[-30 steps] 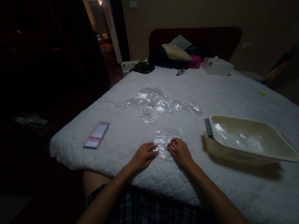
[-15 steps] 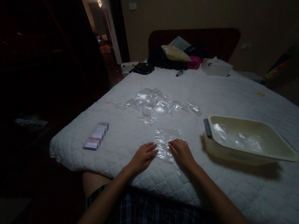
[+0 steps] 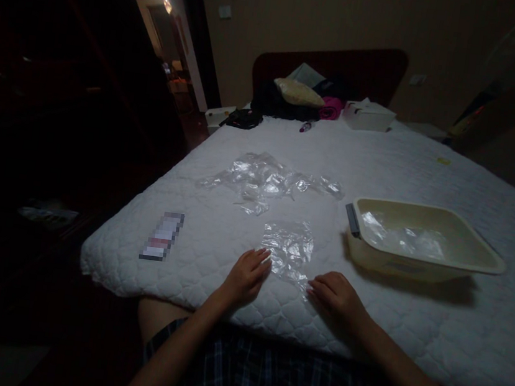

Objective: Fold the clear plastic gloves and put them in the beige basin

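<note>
A clear plastic bag [image 3: 291, 244] lies spread and wrinkled on the white quilted bed cover, in front of me. My left hand [image 3: 246, 273] rests at its lower left edge, fingers stretched out and touching the plastic. At the lower right corner, my right hand [image 3: 335, 295] has its fingertips together on a thin strip of the bag. Farther up the bed is a loose heap of crumpled clear plastic bags [image 3: 264, 175].
On the right stands a cream plastic tub [image 3: 426, 270] with a grey handle and clear plastic inside. A blurred-out phone-like object [image 3: 162, 236] lies left. Toward the headboard [image 3: 376, 70] are a white box [image 3: 368, 116], a pink roll [image 3: 330, 108] and a cushion [image 3: 298, 91].
My right hand has moved right and toward me, from the middle of the bag to its lower right corner. The left hand stays at the left edge. The view shifts slightly.
</note>
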The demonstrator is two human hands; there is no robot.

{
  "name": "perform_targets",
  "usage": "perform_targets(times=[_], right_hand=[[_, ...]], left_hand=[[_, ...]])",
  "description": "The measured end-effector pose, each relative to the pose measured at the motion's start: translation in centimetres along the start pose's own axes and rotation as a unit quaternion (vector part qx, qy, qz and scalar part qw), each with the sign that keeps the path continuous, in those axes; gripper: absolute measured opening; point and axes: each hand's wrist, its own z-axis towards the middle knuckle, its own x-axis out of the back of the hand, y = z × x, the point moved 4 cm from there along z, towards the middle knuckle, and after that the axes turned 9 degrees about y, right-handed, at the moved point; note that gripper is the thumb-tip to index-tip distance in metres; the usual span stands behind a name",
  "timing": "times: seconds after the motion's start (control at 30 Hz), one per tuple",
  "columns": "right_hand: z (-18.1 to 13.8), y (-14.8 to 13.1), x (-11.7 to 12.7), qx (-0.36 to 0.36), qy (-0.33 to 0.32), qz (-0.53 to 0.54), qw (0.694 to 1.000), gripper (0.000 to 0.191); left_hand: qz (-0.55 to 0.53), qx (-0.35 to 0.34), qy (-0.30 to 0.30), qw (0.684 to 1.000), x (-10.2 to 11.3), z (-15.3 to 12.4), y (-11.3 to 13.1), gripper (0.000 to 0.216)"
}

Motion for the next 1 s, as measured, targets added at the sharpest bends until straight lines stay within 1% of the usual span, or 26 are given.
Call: perform_targets(times=[0.1,0.17,0.2,0.3,0.47,0.6,0.73,0.83,0.9,1.0], right_hand=[[-1.1,-0.9,0.6,0.046,-0.041,0.022,0.998,0.016],[-1.3,-1.3,0.9,0.055,-0.061,0.031,0.996,0.018],[-1.3,-1.4,1.0,0.054,-0.067,0.032,0.996,0.018],[-1.4,-1.4,0.9,0.046,-0.087,0.020,0.995,0.020],[-1.9,-1.2,0.2,0.041,-0.106,0.000,0.993,0.021],[-1.8,-1.3,0.4,0.036,-0.122,0.011,0.992,0.024],[-1.5,-1.5,0.8,0.027,-0.134,0.026,0.990,0.029],[-1.6,-1.4,0.7,0.026,-0.128,0.022,0.991,0.029],[-1.6,-1.1,0.5,0.024,-0.107,0.020,0.994,0.027],[-1.4,-0.5,0.4,0.004,-0.067,0.030,0.997,0.026]], left_hand=[[-0.006,-0.055,-0.064,0.996,-0.5,0.8,1.9,0.041],[-0.010,-0.079,-0.097,0.992,-1.0,1.4,2.8,0.041],[-0.009,-0.083,-0.103,0.991,-1.3,1.7,3.1,0.040],[0.003,-0.069,-0.103,0.992,-1.9,2.3,3.3,0.037],[0.019,-0.043,-0.098,0.994,-2.2,2.3,3.0,0.035],[0.031,-0.020,-0.092,0.995,-2.2,2.3,2.9,0.038],[0.028,-0.002,-0.103,0.994,-2.5,2.3,2.8,0.043],[0.020,0.008,-0.116,0.993,-2.8,2.3,2.6,0.047],[0.015,0.013,-0.123,0.992,-2.9,2.2,2.6,0.047],[0.009,0.015,-0.126,0.992,-2.8,2.3,2.6,0.048]])
